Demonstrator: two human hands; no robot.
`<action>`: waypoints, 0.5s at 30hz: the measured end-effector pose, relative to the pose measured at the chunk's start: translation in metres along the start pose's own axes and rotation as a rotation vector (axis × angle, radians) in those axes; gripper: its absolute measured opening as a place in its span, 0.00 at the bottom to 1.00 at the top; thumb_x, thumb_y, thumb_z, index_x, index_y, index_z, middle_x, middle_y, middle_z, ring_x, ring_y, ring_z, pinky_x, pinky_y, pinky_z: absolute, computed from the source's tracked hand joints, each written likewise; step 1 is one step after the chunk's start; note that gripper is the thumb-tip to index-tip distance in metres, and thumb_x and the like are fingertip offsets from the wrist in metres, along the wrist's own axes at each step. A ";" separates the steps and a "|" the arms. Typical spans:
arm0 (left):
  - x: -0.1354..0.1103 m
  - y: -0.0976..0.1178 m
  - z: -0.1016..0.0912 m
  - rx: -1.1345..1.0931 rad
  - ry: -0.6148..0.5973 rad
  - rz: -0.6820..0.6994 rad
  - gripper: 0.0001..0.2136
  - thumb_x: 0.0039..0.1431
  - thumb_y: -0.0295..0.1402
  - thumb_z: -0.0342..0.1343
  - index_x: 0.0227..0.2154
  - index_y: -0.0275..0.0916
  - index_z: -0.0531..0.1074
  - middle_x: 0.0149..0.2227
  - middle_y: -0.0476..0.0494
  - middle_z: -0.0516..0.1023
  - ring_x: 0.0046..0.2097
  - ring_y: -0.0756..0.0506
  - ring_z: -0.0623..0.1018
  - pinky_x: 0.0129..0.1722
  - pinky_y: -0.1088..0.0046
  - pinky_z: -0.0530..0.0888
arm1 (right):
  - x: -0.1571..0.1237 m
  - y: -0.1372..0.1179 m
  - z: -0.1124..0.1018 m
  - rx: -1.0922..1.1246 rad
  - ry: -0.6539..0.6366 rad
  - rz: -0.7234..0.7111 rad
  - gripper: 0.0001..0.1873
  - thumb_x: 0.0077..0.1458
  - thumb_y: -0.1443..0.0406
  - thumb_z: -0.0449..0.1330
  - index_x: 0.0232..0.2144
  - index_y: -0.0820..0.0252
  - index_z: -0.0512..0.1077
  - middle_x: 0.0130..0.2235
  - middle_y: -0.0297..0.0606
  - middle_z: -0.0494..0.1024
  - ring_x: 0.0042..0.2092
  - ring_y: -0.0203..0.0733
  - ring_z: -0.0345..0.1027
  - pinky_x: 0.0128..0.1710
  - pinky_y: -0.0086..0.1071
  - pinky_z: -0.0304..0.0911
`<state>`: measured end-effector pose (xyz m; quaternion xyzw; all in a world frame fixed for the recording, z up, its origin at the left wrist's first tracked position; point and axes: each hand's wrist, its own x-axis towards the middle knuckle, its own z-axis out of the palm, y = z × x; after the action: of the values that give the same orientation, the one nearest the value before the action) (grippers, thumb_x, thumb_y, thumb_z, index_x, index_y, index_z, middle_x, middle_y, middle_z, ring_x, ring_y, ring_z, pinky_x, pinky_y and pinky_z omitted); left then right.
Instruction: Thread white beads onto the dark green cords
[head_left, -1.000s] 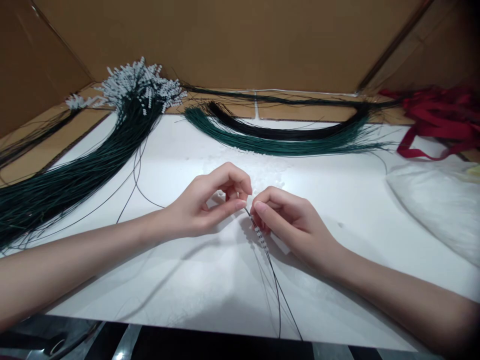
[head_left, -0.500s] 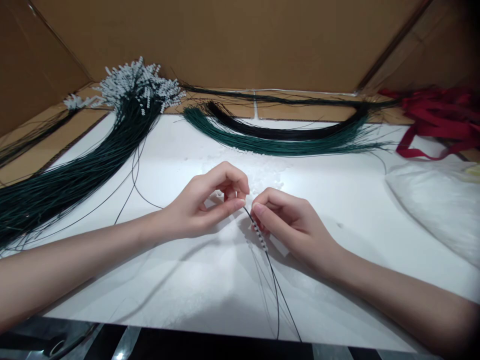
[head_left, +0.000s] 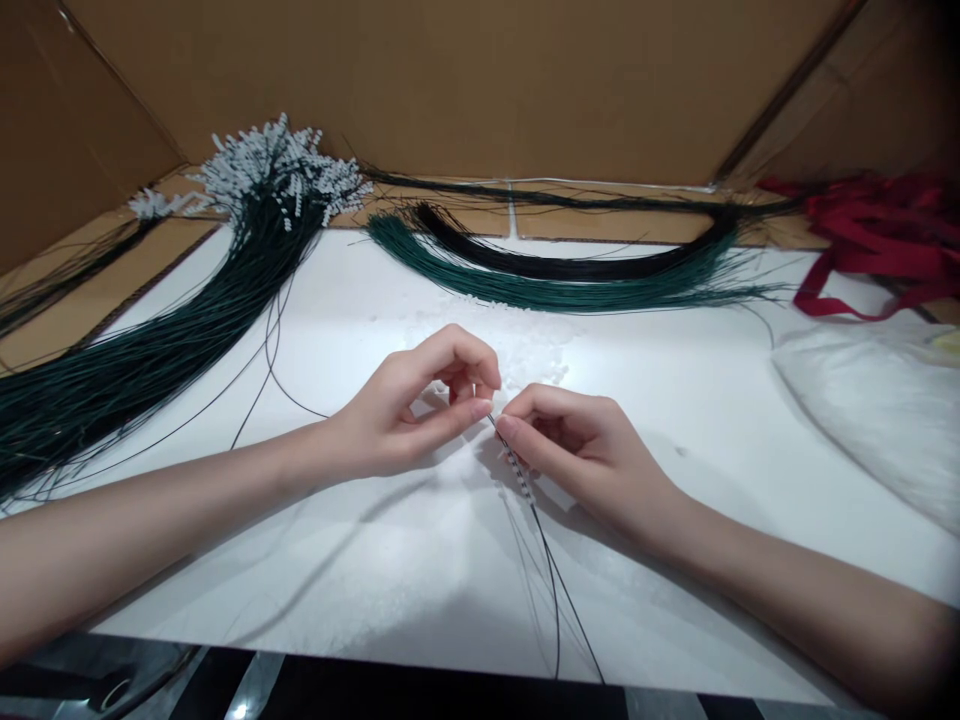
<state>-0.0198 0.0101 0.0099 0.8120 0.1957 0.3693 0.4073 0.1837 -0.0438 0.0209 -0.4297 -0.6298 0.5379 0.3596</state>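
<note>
Right hand (head_left: 600,450) fingers (head_left: 536,443) now slightly lower, nearer the beaded wire (head_left: 521,482)

2 bare forearms (head_left: 225,490) slant inward; left hand (head_left: 427,400) and right hand (head_left: 581,440) pinch, nearly touching.

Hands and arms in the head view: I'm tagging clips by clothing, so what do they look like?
The left hand and right hand wear no visible gloves, rings or bracelets. Both forearms are slender and show no sleeve, watch or marking; higher up is out of frame.
</note>
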 end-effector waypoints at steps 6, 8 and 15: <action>0.000 0.000 0.000 0.006 0.000 -0.005 0.08 0.62 0.25 0.57 0.42 0.39 0.66 0.38 0.44 0.71 0.36 0.50 0.73 0.34 0.73 0.72 | 0.001 0.000 0.000 -0.007 0.002 -0.001 0.13 0.63 0.62 0.58 0.27 0.61 0.71 0.25 0.32 0.68 0.27 0.34 0.59 0.27 0.30 0.55; 0.000 0.000 0.000 0.009 0.000 -0.008 0.08 0.62 0.25 0.57 0.42 0.39 0.66 0.38 0.44 0.71 0.36 0.50 0.73 0.34 0.73 0.72 | 0.001 0.000 0.000 -0.008 0.004 0.000 0.13 0.63 0.62 0.58 0.27 0.61 0.71 0.25 0.32 0.68 0.27 0.34 0.59 0.27 0.30 0.55; 0.000 0.000 0.001 -0.012 0.000 0.000 0.09 0.61 0.25 0.58 0.42 0.39 0.66 0.37 0.45 0.71 0.35 0.50 0.73 0.33 0.73 0.72 | 0.001 0.001 0.002 -0.050 0.028 0.000 0.13 0.60 0.60 0.61 0.27 0.62 0.71 0.26 0.33 0.70 0.27 0.33 0.59 0.26 0.29 0.55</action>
<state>-0.0195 0.0097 0.0096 0.8097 0.1934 0.3705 0.4119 0.1816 -0.0430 0.0200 -0.4462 -0.6378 0.5161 0.3575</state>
